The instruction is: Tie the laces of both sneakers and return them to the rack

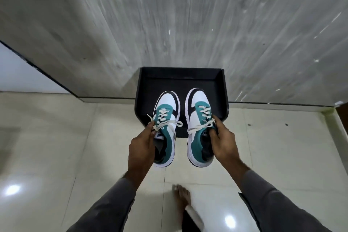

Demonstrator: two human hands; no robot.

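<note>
Two teal, white and black sneakers hang in the air in front of a black rack (224, 98) that stands against the wall. My left hand (141, 145) grips the left sneaker (165, 117) at its tongue and collar. My right hand (224, 141) holds the right sneaker (197, 111) the same way. Both toes point away from me, over the rack's top shelf. Cream laces on each shoe are tied in a bow near the top eyelets. The heels stay out over the floor, clear of the rack.
A grey streaked wall (169, 24) rises behind the rack. Glossy cream floor tiles (66, 137) lie below, with light glare spots. My bare foot (181, 198) shows at the bottom centre. A dark skirting line runs along the wall base.
</note>
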